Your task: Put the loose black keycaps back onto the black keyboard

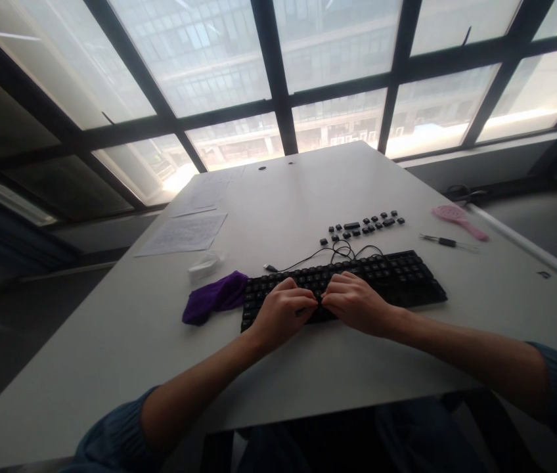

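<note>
A black keyboard [406,272] lies on the white table near its front edge, its cable bunched behind it. My left hand [286,309] is over the left-middle keys, fingers closed in a pinch. Close beside it, my right hand [352,302] is also pinched, and the fingertips of both hands nearly meet above the keys. Whatever is between the fingertips is too small and dark to make out. Behind the keyboard, several loose black keycaps [352,225] lie in rough rows.
A purple cloth [217,299] touches the keyboard's left end, with a clear plastic item [204,266] behind it. Paper sheets [184,235] lie at the back left. On the right are a pink brush [458,220] and a thin tool with a black handle [446,242].
</note>
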Available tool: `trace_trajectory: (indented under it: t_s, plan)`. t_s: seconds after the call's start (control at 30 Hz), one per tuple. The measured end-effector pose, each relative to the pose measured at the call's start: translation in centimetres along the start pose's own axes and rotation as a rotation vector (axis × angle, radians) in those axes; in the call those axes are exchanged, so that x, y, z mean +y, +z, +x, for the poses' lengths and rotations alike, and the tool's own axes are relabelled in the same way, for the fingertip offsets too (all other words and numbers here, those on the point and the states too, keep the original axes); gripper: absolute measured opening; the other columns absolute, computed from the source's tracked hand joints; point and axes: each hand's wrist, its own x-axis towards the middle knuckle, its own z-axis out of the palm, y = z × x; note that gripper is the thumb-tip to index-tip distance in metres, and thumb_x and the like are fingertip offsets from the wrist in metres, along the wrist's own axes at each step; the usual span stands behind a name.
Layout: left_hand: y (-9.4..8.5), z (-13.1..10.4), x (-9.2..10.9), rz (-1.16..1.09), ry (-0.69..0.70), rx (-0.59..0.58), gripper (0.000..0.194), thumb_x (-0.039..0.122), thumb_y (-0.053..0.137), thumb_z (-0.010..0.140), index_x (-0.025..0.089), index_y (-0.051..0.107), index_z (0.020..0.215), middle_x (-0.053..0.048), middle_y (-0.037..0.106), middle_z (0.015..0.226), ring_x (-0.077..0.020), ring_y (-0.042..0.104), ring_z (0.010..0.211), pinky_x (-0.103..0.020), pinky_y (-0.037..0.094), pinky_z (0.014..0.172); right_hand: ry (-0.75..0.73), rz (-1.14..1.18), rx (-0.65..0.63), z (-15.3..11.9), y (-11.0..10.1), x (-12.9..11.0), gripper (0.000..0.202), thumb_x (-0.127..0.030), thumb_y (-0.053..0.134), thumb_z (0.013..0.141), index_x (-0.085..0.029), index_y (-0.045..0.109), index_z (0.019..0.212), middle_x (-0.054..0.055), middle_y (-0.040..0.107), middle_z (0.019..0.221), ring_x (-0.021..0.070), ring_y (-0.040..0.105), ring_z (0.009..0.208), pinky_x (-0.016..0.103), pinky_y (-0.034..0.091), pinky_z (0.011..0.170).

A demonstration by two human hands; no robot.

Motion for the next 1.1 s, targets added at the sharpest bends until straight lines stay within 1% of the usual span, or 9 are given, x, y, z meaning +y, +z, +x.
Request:
trace_trajectory:
  t_s: [0.1,0.23,0.37,0.63,0.73,0.83,0.87,0.93,1.1]
  plan:
    - [0.19,-0.07,-0.04,-0.015,0.006,0.004,0.015,0.021,0.064,0.096,0.023,0.078,0.090,0.000,0.078,0.095,-0.0159,0.053,0.076,-0.031,0.051,0.074,0.001,0.003,-0.007,-0.12,-0.01,-0.05,0.024,-0.017,0.058,0.100,-0.018,0.069,0.079,0.004,0.068,0.079,0.0173,0.054,0.078,0.032,0.037,0.076]
    - [0.22,-0.15,0.05,0.095,0.035,0.011,0.015,0.021,0.064,0.096,0.023,0.078,0.093,-0.003,0.076,0.096,-0.0181,0.055,0.084,-0.032,0.052,0.077,-0.028,-0.025,-0.030,-0.30,-0.14,-0.16,0.024,-0.014,0.056,0.100,-0.017,0.069,0.080,0.004,0.068,0.080,0.0171,0.054,0.079,0.033,0.037,0.077]
    - [-0.04,-0.04,0.29,0.138,0.057,0.018,0.016,0.021,0.063,0.097,0.022,0.077,0.091,-0.003,0.073,0.094,-0.0177,0.054,0.084,-0.032,0.052,0.077,-0.024,-0.041,-0.019,-0.42,-0.06,-0.26,0.023,-0.013,0.056,0.100,-0.016,0.069,0.081,0.004,0.068,0.082,0.0175,0.055,0.082,0.033,0.038,0.077]
    - [-0.28,-0.04,0.82,0.161,0.039,-0.093,0.023,0.025,0.060,0.099,0.020,0.074,0.081,-0.003,0.074,0.095,-0.0186,0.057,0.089,-0.036,0.050,0.083,0.000,0.002,0.030,-0.42,0.36,-0.29,0.023,-0.016,0.058,0.100,-0.016,0.070,0.080,0.005,0.069,0.080,0.0182,0.057,0.079,0.032,0.042,0.073]
    - [-0.24,-0.19,0.79,0.159,0.035,-0.080,0.022,0.026,0.061,0.099,0.021,0.074,0.082,-0.003,0.074,0.095,-0.0191,0.058,0.091,-0.037,0.050,0.084,0.040,0.121,0.100,-0.29,0.26,-0.08,0.019,-0.015,0.061,0.098,-0.017,0.071,0.082,0.005,0.071,0.082,0.0184,0.058,0.080,0.032,0.046,0.074]
    - [-0.10,-0.41,0.61,0.142,0.026,-0.033,0.019,0.026,0.062,0.098,0.021,0.074,0.084,-0.003,0.074,0.096,-0.0190,0.059,0.092,-0.037,0.050,0.084,0.148,0.267,0.224,-0.26,0.20,0.21,0.011,-0.015,0.065,0.095,-0.018,0.071,0.086,0.005,0.074,0.086,0.0184,0.060,0.083,0.031,0.050,0.077]
    - [-0.05,-0.47,0.54,0.139,0.024,-0.016,0.017,0.025,0.062,0.098,0.021,0.074,0.086,-0.003,0.074,0.097,-0.0191,0.060,0.093,-0.037,0.050,0.084,0.170,0.289,0.242,-0.29,0.22,0.27,0.010,-0.015,0.066,0.095,-0.018,0.071,0.087,0.005,0.074,0.087,0.0184,0.061,0.084,0.032,0.051,0.078]
    - [0.06,-0.57,0.46,0.133,0.017,0.011,0.015,0.024,0.062,0.097,0.021,0.073,0.088,-0.004,0.074,0.099,-0.0195,0.060,0.094,-0.038,0.050,0.086,0.158,0.282,0.222,-0.42,0.35,0.30,0.010,-0.016,0.067,0.095,-0.019,0.071,0.086,0.004,0.074,0.087,0.0183,0.061,0.083,0.033,0.050,0.078]
    - [0.26,-0.62,0.38,0.136,-0.006,0.027,0.016,0.022,0.061,0.097,0.021,0.072,0.086,-0.003,0.074,0.097,-0.0196,0.060,0.092,-0.038,0.050,0.085,0.021,0.104,0.103,-0.85,0.71,0.13,0.019,-0.018,0.059,0.099,-0.019,0.070,0.084,0.005,0.073,0.086,0.0180,0.059,0.082,0.033,0.045,0.076]
